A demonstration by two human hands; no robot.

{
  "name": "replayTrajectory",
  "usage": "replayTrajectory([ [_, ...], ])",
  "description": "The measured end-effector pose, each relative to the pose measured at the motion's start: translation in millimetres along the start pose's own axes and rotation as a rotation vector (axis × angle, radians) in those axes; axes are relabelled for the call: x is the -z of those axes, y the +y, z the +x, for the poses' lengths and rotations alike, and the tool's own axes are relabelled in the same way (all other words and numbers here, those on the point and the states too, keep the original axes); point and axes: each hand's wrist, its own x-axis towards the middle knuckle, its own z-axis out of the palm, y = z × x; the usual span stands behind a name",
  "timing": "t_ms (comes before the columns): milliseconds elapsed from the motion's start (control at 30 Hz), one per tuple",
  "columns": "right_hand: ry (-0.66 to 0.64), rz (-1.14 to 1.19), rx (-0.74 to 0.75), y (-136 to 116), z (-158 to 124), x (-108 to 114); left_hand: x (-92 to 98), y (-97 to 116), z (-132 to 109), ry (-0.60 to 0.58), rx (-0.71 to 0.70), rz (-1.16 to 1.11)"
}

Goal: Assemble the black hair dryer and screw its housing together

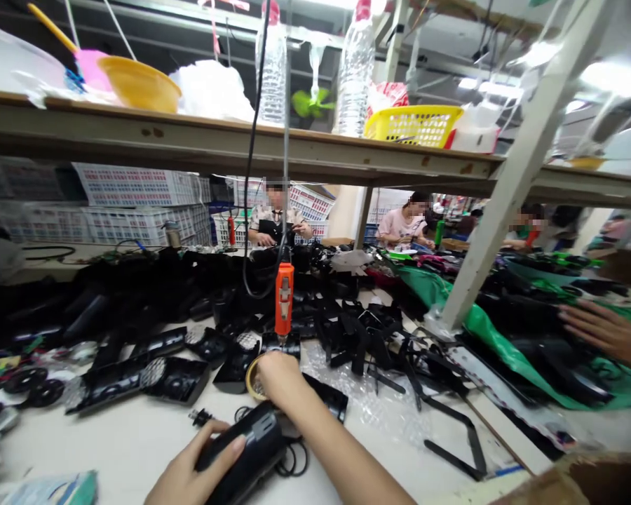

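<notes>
Black cylindrical housing is clasped in the left hand; just beyond that grip, the right hand dips into a yellow-rimmed bowl, finger closure indeterminable.

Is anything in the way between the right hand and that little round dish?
Nothing visible: the right hand reaches over the rim of the dish. The hanging orange tool appears beyond the hand, not between them.

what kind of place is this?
Probably a factory assembly floor: black plastic shells strewn over the bench, a hanging orange tool, and stacked white crates behind.
</notes>
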Motion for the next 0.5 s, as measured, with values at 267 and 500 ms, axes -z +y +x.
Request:
replayTrajectory([
  [267,0.293,0.552,0.082,27.0,-31.3,-0.4,-0.3,6.5,-16.1,-0.006,-0.122,0.007],
  [500,0.211,1.146,0.086,12.9,-91.0,-3.3,-6.5,25.4,-16.1,0.183,-0.537,-0.053],
])
